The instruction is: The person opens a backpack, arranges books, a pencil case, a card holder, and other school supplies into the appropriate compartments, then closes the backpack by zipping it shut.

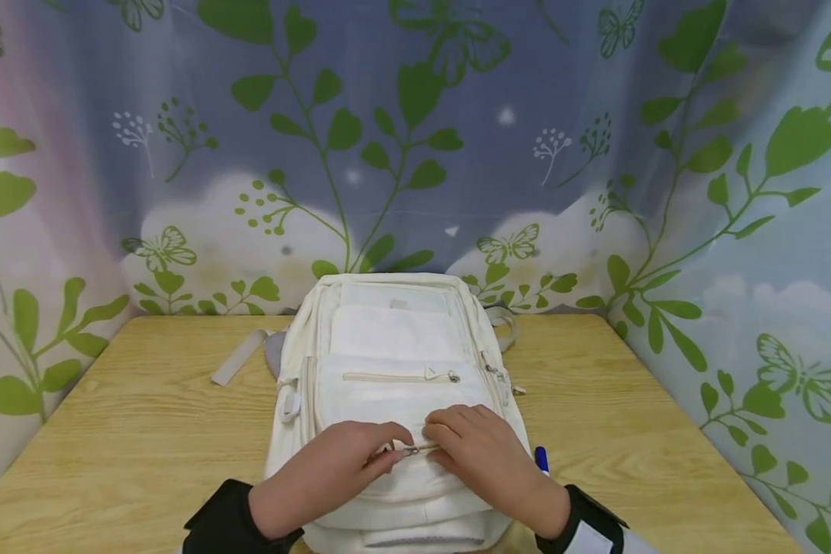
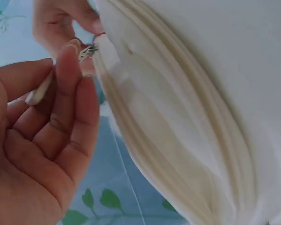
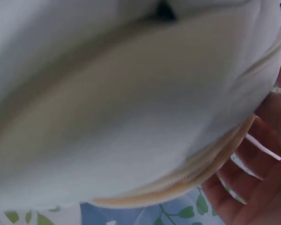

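A cream-white backpack [image 1: 395, 400] lies front side up on the wooden table. My left hand [image 1: 342, 460] pinches a zipper pull at the backpack's lower front pocket. Close up in the left wrist view, the pull tab [image 2: 41, 91] sits between thumb and fingers, and the metal slider [image 2: 88, 50] is at the zipper's edge. Just right of the slider, my right hand [image 1: 481, 462] pinches the pocket's edge fabric beside the zipper. The right wrist view shows that hand [image 3: 257, 164] along the backpack's rim, its fingertips partly hidden by the cloth.
Higher on the backpack runs another zipper [image 1: 398, 377]. A loose strap [image 1: 238, 358] lies on the table [image 1: 159, 415] to the left, and another strap [image 1: 504, 327] loops at the right. A blue-capped pen [image 1: 542, 459] is beside the backpack. Leaf-patterned curtains [image 1: 360, 154] surround the table.
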`<state>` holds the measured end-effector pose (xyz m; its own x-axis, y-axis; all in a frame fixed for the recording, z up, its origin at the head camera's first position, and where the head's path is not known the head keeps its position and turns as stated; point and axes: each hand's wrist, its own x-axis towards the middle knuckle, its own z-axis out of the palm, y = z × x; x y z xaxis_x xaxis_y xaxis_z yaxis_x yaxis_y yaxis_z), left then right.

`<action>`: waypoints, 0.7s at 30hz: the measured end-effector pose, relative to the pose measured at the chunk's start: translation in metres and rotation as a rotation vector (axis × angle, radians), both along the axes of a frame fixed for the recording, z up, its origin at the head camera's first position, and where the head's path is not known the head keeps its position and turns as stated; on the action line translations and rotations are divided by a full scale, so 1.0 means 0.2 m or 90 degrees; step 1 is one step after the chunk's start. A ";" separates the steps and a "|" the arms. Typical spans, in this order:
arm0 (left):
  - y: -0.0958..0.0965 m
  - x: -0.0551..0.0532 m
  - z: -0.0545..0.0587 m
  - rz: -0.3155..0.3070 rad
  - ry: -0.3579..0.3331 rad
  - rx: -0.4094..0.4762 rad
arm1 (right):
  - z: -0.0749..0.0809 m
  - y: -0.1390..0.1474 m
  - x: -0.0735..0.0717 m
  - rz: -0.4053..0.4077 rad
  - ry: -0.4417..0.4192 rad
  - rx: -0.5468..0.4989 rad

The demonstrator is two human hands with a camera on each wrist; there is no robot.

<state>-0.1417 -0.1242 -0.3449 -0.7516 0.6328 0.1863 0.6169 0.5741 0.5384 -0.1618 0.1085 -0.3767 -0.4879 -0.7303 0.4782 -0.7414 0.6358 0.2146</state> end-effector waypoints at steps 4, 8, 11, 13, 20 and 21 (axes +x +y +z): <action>-0.07 -0.01 0.00 0.018 0.001 0.013 | 0.01 -0.01 -0.01 0.002 0.046 -0.009; -0.19 -0.01 -0.01 0.037 -0.020 0.029 | 0.00 0.00 -0.01 0.015 0.056 -0.036; -0.30 -0.02 -0.01 0.064 -0.030 0.020 | -0.01 -0.01 0.00 0.017 0.067 -0.055; -0.36 -0.03 -0.02 0.094 -0.011 0.002 | -0.02 -0.01 0.00 0.015 0.073 -0.060; -0.52 -0.15 -0.04 0.218 0.056 -0.011 | -0.01 0.01 0.02 0.024 0.079 -0.062; -0.52 -0.18 -0.06 0.230 0.068 -0.003 | -0.01 0.01 0.02 0.024 0.082 -0.063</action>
